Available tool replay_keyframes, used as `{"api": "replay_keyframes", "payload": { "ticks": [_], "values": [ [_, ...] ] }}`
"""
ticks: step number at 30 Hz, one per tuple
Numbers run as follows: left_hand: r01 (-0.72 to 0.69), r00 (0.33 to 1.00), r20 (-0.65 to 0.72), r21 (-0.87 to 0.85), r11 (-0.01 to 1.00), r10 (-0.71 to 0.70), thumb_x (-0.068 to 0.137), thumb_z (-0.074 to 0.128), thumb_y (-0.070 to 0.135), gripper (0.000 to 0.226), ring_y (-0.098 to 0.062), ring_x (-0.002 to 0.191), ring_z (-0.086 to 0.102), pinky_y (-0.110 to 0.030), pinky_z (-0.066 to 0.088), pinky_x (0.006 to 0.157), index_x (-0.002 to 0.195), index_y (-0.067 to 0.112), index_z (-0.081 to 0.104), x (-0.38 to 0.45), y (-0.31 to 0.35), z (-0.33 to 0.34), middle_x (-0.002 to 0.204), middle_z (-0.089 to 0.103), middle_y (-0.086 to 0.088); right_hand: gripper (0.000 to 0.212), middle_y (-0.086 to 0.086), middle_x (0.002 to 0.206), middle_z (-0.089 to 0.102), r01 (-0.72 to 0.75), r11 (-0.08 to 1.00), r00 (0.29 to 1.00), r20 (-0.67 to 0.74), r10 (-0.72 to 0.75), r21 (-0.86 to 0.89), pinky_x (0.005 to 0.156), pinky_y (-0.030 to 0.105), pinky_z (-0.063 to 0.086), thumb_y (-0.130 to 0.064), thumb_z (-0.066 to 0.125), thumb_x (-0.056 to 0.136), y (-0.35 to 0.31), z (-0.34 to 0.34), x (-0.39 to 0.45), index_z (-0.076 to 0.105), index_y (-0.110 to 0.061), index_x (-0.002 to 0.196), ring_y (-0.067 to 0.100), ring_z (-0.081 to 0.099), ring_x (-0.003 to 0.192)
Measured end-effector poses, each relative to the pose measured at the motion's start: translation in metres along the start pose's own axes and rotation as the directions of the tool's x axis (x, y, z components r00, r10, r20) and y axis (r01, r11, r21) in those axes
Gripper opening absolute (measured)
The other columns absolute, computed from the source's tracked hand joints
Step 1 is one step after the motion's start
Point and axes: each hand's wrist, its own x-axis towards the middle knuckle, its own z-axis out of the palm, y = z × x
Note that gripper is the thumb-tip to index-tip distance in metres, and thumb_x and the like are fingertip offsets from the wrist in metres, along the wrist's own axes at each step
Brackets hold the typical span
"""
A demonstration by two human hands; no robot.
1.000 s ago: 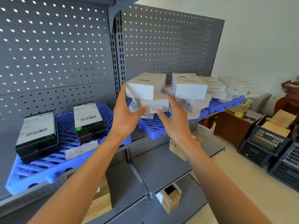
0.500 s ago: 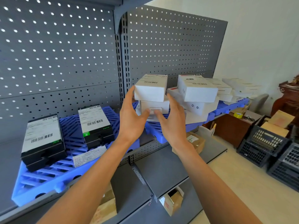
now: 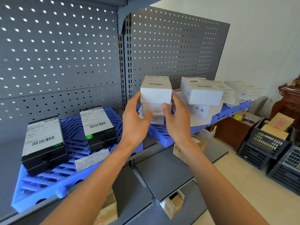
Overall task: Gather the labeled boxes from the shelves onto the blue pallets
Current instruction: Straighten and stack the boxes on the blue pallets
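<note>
Left hand point(image 3: 134, 122) and right hand point(image 3: 177, 122) seemingly grip the lower white box point(image 3: 154, 109), long axis pointing rearward.

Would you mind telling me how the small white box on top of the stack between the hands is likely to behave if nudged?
The top white box looks like stiff cardboard with crisp edges, so it should probably hold its shape. It sits squarely on the lower white box, so a push would more likely slide it off than roll it. It seems light for its size, though that is a guess.
</note>
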Motion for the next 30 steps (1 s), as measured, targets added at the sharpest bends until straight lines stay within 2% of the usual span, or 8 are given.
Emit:
{"api": "replay_keyframes", "payload": {
  "ticks": [2, 5, 9, 16, 20, 26, 30],
  "values": [
    [0.005, 1.000, -0.001, 0.001, 1.000, -0.005, 0.090, 0.068, 0.009, 0.067, -0.002, 0.132, 0.048, -0.035, 0.052, 0.102, 0.149, 0.024, 0.041, 0.002, -0.002, 0.000, 0.142, 0.053, 0.012, 0.038, -0.009, 0.127, 0.062, -0.012, 1.000, 1.000, -0.003, 0.012, -0.018, 0.095, 0.041, 0.051, -0.033, 0.051, 0.101, 0.002, 0.001, 0.003, 0.053, -0.027, 0.139, 0.013, 0.058, 0.112],
    [0.009, 1.000, -0.006, -0.009, 1.000, -0.009, 0.089, 0.068, 0.009, 0.066, -0.002, 0.132, 0.049, -0.039, 0.052, 0.101, 0.148, 0.024, 0.042, 0.003, -0.003, 0.001, 0.141, 0.054, 0.012, 0.034, -0.008, 0.118, 0.064, -0.030, 0.999, 0.999, -0.013, 0.030, -0.016, 0.090, 0.036, 0.052, -0.032, 0.049, 0.102, 0.002, -0.001, 0.008, 0.057, -0.026, 0.135, 0.010, 0.060, 0.103],
    [0.003, 1.000, -0.004, -0.021, 1.000, -0.004, 0.090, 0.067, 0.009, 0.065, -0.002, 0.132, 0.048, -0.041, 0.052, 0.102, 0.149, 0.024, 0.042, 0.004, -0.005, 0.003, 0.142, 0.053, 0.012, 0.034, -0.006, 0.117, 0.066, -0.051, 0.998, 0.999, 0.003, 0.051, -0.023, 0.089, 0.036, 0.053, -0.033, 0.046, 0.103, 0.006, -0.002, 0.013, 0.059, -0.028, 0.134, 0.010, 0.061, 0.101],
    [-0.001, 0.999, -0.038, -0.056, 0.998, -0.001, 0.091, 0.065, 0.006, 0.059, -0.001, 0.128, 0.053, -0.033, 0.054, 0.098, 0.145, 0.022, 0.049, 0.003, -0.006, 0.006, 0.138, 0.057, 0.011, 0.034, -0.003, 0.114, 0.066, -0.076, 0.997, 0.997, 0.023, 0.075, 0.029, 0.088, 0.030, 0.051, -0.027, 0.043, 0.105, 0.008, -0.001, 0.015, 0.059, -0.025, 0.135, 0.015, 0.060, 0.100],
    [-0.019, 0.999, -0.034, -0.066, 0.998, 0.017, 0.090, 0.062, 0.004, 0.059, -0.005, 0.129, 0.053, -0.041, 0.056, 0.096, 0.144, 0.025, 0.050, 0.003, -0.008, 0.006, 0.138, 0.058, 0.010, 0.030, -0.003, 0.107, 0.067, -0.059, 0.996, 0.998, 0.032, 0.057, 0.065, 0.084, 0.032, 0.051, -0.021, 0.042, 0.105, 0.005, -0.001, 0.013, 0.060, -0.027, 0.127, 0.015, 0.059, 0.094],
    [-0.015, 0.999, -0.032, -0.101, 0.995, 0.012, 0.090, 0.061, 0.001, 0.058, -0.004, 0.129, 0.054, -0.024, 0.056, 0.093, 0.143, 0.023, 0.050, 0.005, -0.006, 0.007, 0.137, 0.059, 0.010, 0.034, -0.009, 0.115, 0.067, -0.066, 0.994, 0.998, 0.027, 0.064, 0.091, 0.087, 0.021, 0.049, -0.022, 0.044, 0.105, 0.005, 0.002, 0.011, 0.058, -0.025, 0.135, 0.008, 0.060, 0.103],
    [0.018, 1.000, -0.013, -0.104, 0.994, -0.019, 0.089, 0.059, -0.003, 0.058, -0.002, 0.126, 0.055, -0.010, 0.050, 0.086, 0.141, 0.022, 0.052, 0.012, -0.002, 0.005, 0.135, 0.059, 0.013, 0.034, -0.010, 0.113, 0.068, -0.065, 0.994, 0.997, 0.038, 0.062, 0.084, 0.080, 0.009, 0.043, -0.022, 0.044, 0.104, 0.001, 0.000, 0.013, 0.058, -0.024, 0.135, 0.007, 0.061, 0.100]
  ]
}}
